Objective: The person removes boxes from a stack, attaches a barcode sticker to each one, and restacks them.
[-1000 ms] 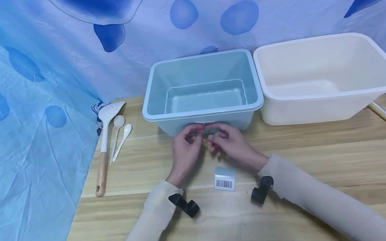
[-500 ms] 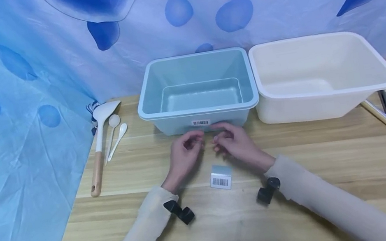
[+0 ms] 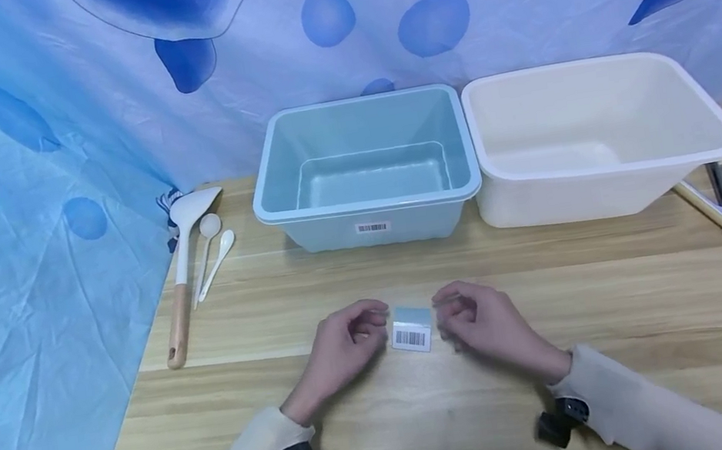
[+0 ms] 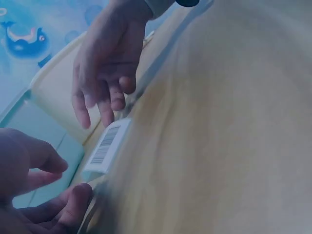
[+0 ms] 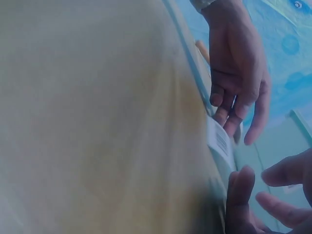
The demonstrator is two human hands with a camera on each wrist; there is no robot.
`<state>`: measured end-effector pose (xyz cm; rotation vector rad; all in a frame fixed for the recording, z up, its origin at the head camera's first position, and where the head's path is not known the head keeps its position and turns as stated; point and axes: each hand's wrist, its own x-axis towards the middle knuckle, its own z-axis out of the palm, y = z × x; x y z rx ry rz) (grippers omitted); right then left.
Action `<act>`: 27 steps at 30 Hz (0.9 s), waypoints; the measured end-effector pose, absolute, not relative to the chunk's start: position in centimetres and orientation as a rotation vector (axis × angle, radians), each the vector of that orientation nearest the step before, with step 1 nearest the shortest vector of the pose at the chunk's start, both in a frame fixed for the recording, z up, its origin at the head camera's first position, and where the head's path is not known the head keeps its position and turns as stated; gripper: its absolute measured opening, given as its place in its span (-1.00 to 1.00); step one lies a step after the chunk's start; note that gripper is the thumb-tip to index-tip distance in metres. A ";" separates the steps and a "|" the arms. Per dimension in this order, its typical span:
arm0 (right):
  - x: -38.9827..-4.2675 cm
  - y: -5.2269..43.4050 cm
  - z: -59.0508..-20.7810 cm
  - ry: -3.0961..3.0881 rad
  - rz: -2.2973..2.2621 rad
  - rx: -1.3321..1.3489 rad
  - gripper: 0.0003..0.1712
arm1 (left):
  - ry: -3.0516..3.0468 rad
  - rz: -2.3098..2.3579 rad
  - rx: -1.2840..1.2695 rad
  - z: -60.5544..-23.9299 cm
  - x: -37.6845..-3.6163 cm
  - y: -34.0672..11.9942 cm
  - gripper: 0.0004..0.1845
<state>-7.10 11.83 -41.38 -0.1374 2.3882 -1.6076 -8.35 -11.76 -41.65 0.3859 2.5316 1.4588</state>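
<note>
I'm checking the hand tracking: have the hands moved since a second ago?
Yes. Both the left hand and right hand drew back from the blue bin toward the person, now flanking the barcode label.

Matt wood-grain table (image 3: 626,310), glossy plastic blue bin (image 3: 369,212), paper barcode label (image 3: 410,330), wrinkled cloth backdrop (image 3: 18,229).

Both hands are drawn back from the pale blue plastic bin (image 3: 363,170); the left hand (image 3: 344,344) and right hand (image 3: 488,323) now flank the small barcode label (image 3: 410,329).
</note>
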 end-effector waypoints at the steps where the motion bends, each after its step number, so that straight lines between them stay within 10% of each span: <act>1: -6.8 11.7 -41.5 2.357 -1.624 -0.128 -0.70 | 2.523 1.450 0.387 -41.6 -8.1 -11.7 -0.65; 27: -6.1 10.9 -41.2 2.478 -1.698 -0.135 -0.76 | 2.197 1.820 0.174 -40.9 -7.0 -9.1 -0.67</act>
